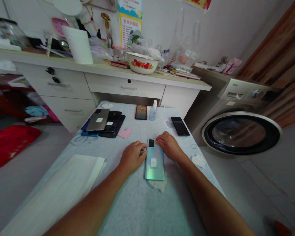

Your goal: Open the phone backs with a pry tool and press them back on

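Teal and glossy, the phone (155,153) lies back up on the table (135,209), between the left hand (133,157) and the right hand (170,146). The left hand is loosely curled, its fingertips at the phone's left edge; the right hand's fingers bend in at the upper right corner. Whether either truly grips cannot be told. So slick-looking a back probably calls for light, even pressure from both sides, fingertips kept to the rim and off the camera block (151,143) and the white label (153,163). Keeping it flat should lessen any slip. Ahead of the right hand, the spray bottle (153,113) stands leftward and a black phone (180,126) lies rightward, both apart from it.
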The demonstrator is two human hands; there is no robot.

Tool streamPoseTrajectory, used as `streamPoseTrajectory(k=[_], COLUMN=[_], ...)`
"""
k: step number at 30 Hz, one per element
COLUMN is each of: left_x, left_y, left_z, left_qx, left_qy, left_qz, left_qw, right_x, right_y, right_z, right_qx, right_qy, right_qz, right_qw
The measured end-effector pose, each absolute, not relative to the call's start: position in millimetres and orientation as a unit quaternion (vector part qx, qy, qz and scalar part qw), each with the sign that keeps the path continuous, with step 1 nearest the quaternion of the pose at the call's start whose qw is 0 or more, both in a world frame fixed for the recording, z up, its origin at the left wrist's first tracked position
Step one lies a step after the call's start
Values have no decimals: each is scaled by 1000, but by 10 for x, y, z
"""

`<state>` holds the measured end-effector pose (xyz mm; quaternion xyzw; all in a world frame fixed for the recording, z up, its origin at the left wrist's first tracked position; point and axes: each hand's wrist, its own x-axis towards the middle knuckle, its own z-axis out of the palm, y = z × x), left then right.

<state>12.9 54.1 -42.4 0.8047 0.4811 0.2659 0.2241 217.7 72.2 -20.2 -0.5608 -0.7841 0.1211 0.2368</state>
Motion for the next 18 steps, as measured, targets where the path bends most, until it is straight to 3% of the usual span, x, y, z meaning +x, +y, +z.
streamPoseTrajectory(k=[10, 18], left_x=[129, 143], left_y=[543, 538], left_z=[-453, -421], left_qx=[805, 808], left_qy=[483, 481], left_qz=[267, 272], left_qw=[216, 206], right_x=[2117, 2097], right_y=[784, 679], right_z=[-333, -290], right_qx=[-597, -528], right_qy=[-757, -803], right_qz=[83, 106], right_qw=[252, 255])
